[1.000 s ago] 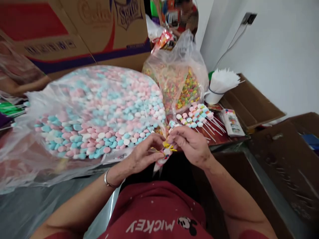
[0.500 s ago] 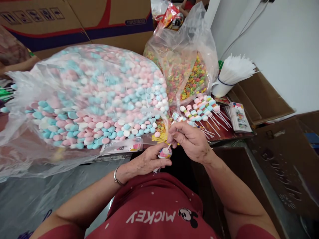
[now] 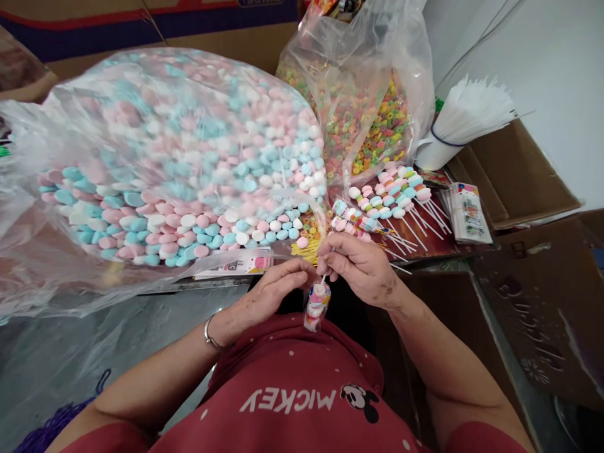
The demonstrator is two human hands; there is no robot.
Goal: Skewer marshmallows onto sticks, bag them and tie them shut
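Candy stick [image 3: 316,306], a short stack of pastel discs in a clear printed sleeve, hangs over the person's red shirt [image 3: 292,384] between the two hands, just off the near edge of the counter [image 3: 70,352]. The print on the sleeve is too small to read. At far left, the big clear bag of pink, blue and white discs [image 3: 165,151] is cut off by the frame. The left hand [image 3: 271,292] has its fingers curled beside the sleeve's top; whether they pinch it cannot be told. The right hand [image 3: 361,267] has its fingers clenched on the thin white stem, whose upper end is hidden inside them. Behind lie a bag of coloured rings [image 3: 372,119], a row of finished sticks [image 3: 391,195] and a bundle of white stems [image 3: 472,116].
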